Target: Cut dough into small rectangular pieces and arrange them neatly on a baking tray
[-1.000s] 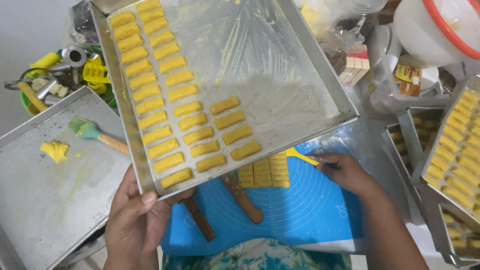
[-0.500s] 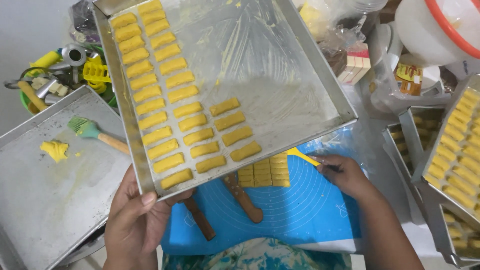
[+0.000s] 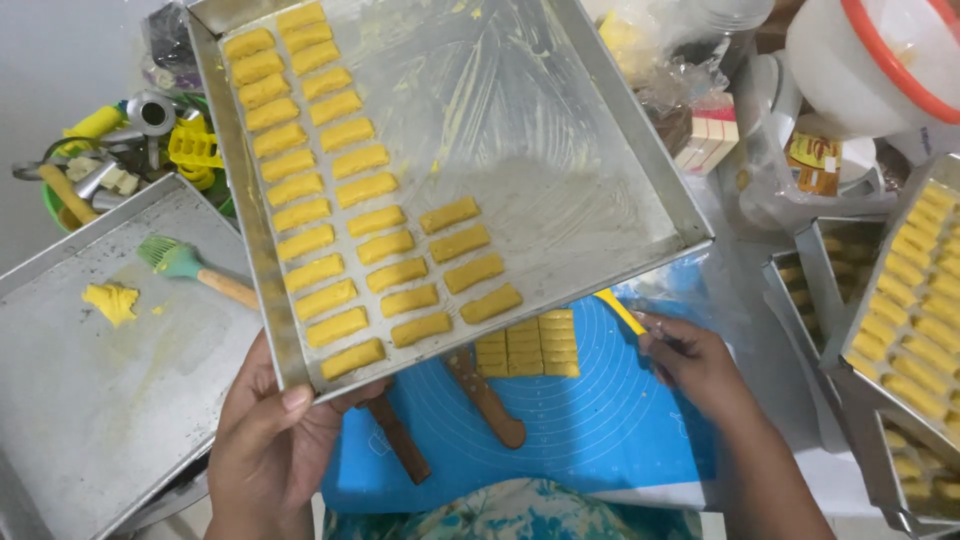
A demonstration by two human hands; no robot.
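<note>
The raised baking tray point(image 3: 600, 215) overhangs the blue mat point(image 3: 600, 430); 2 wooden handles point(image 3: 490, 400) clutter its front.

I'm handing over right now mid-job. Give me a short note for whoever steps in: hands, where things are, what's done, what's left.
Left hand: grips the near corner of the greased metal tray, held tilted over the blue mat.
Right hand: rests on the mat, holding a thin yellow tool.
Done: two full rows plus four of a third row of yellow dough pieces sit on the tray.
Left: most of the tray is bare; a block of cut dough pieces waits on the mat beside two wooden handles.
</note>
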